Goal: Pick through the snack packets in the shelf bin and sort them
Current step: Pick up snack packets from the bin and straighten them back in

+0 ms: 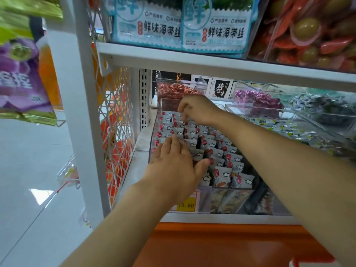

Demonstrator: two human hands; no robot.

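We are looking down into a clear plastic shelf bin [153, 132] that is sitting on the white shelf [134, 170], at its left end, just beside the wire-mesh side panel [115, 122]. The snack packets [221, 162] are standing in tight rows inside this bin: small grey-white sachets, each with a red round mark and a white cloud.

The left hand [173, 164] is lying flat on the near-left rows, fingers straight and spread, thumb out to the right. Its grip is apart and it is pressing on the packet tops, not closing round any. The right hand [196, 108] is reaching over the far end of the bin, its fingers [184, 115] bunched and pointing down into the back rows. Blur is hiding the tips, so we cannot tell whether that grip is clamping a packet or only touching one.

A yellow price tag [185, 205] reading 15.80 is showing on the bin's front, partly behind the left wrist. Behind the bin, red-wrapped sweets [173, 89] are filling another clear box, with purple-wrapped sweets [256, 97] further right. Blue-and-white seaweed packets [212, 29] are standing on the shelf above.
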